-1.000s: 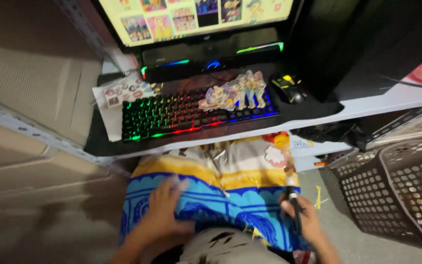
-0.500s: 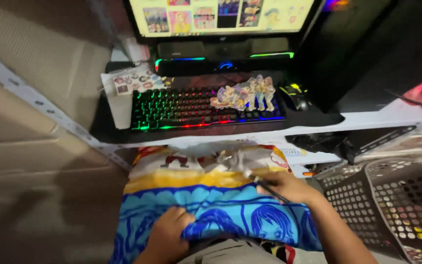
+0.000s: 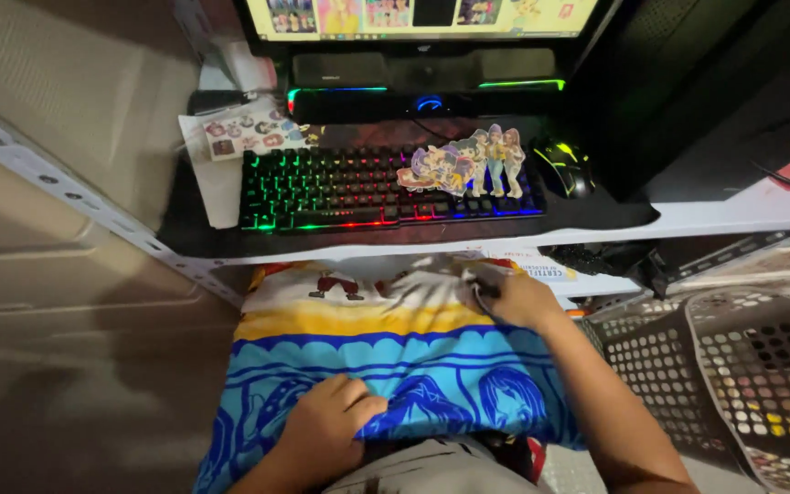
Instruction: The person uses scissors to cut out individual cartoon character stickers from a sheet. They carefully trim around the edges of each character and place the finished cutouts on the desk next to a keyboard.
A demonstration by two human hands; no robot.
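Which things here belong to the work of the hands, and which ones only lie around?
In the work:
- printed cloth, blue, yellow and white
- left hand, pressing on the cloth
- right hand, gripping the cloth at its far end

Lying about:
- lit keyboard
- mouse
- cut-out figures on the keyboard
- sticker sheet
- perforated basket

A single head-worn camera looks steeply down and forward from above the person's lap, close to the printed cloth spread there. Past it the view reaches the table with the lit keyboard; the monitor is cut off at the top, perhaps only its lower edge showing.
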